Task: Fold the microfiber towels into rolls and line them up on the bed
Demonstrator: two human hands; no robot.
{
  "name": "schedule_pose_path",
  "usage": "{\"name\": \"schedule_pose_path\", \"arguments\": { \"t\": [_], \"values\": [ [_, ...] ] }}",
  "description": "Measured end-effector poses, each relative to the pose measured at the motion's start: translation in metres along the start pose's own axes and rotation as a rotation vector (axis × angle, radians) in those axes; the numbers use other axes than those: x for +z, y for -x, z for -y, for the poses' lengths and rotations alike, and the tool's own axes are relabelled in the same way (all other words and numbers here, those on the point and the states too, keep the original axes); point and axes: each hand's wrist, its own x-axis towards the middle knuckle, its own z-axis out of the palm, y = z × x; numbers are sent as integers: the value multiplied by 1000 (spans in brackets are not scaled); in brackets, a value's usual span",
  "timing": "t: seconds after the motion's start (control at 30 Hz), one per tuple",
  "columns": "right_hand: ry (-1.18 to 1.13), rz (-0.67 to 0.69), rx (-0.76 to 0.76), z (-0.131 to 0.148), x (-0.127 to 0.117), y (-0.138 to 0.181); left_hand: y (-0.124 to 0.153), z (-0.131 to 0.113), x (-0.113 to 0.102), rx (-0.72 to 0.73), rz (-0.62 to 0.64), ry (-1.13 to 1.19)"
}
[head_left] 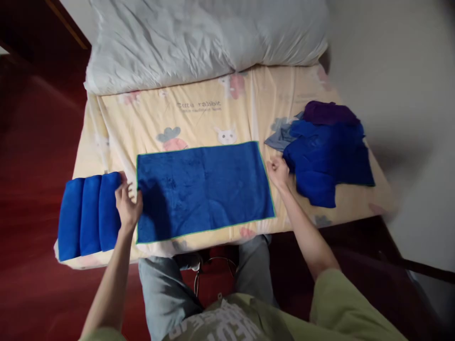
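A blue towel point(202, 187) with a green hem lies spread flat on the yellow printed sheet point(199, 113) in front of me. My left hand point(127, 202) hovers at the towel's left edge, fingers curled loosely, holding nothing I can make out. At the towel's right edge sits my right hand point(278, 171), fingers bent in a loose pinch near the hem. Three rolled blue towels point(88, 213) lie side by side left of my left hand.
A heap of loose blue, purple and grey cloths point(325, 151) lies on the right of the bed. A white duvet point(206, 38) is bunched at the far end. The bed's front edge is against my knees; dark red floor lies left.
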Motion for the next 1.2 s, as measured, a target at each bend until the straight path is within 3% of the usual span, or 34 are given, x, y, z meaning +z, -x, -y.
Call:
{"name": "schedule_pose_path", "arguments": {
  "t": [0.13, 0.23, 0.37, 0.57, 0.8, 1.1, 1.2],
  "values": [
    [-88, 122, 224, -40, -50, 110, 126, 29, -33, -138, 115, -91],
    [-130, 209, 305, -54, -59, 160, 166, 38, -39, -241, 167, -27],
    [-101, 222, 309, -48, -50, 178, 169, 27, -39, -416, 163, 74],
    [-44, 165, 317, -40, -55, 181, 170, 20, -46, -441, 95, 83],
    [-3, 109, 313, -43, -77, 192, 174, 26, -63, -418, 97, 87],
    [126, 155, 347, -28, -82, 194, 174, 32, -64, -392, 148, -11],
    [248, 185, 319, -15, -86, 193, 172, 30, -64, -314, 190, -97]
  ]
}}
